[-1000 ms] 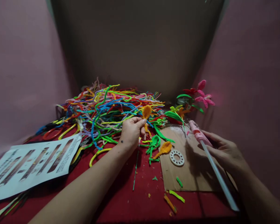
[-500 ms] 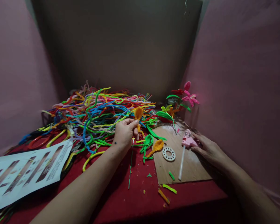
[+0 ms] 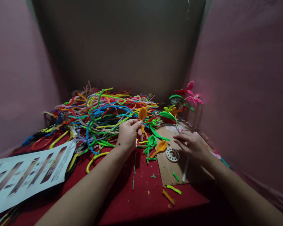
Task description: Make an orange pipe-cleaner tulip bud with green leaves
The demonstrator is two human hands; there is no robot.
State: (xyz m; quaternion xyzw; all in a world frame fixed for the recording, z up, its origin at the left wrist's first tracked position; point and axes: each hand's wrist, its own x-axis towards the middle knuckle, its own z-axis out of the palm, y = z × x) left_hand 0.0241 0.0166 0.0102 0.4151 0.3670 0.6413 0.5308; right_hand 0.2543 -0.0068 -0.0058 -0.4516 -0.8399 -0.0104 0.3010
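Observation:
My left hand (image 3: 129,131) pinches an orange pipe-cleaner petal (image 3: 142,113) by its twisted stem, loop upward. A thin green wire stem (image 3: 134,171) runs down just below that hand; whether the hand grips it I cannot tell. My right hand (image 3: 191,141) reaches over the cardboard (image 3: 163,174), fingers stretched out and apart, with nothing visible in them. Beneath it lies the pink glue gun, its body hidden; its clear glue stick (image 3: 185,170) pokes out. Left of my right hand are a white ring with holes (image 3: 169,153), another orange petal (image 3: 162,146) and a green petal (image 3: 152,141).
A large pile of coloured pipe cleaners (image 3: 108,110) fills the back of the red table (image 3: 122,204). Finished pink flowers (image 3: 193,98) stand back right. A printed sheet (image 3: 33,175) and yellow-handled scissors (image 3: 91,163) lie left. Cut pieces (image 3: 174,189) lie near the front edge.
My right hand put the pink glue gun down on the cardboard, let go, and moved left above it. My left hand still holds the orange petal. The view shifted a little.

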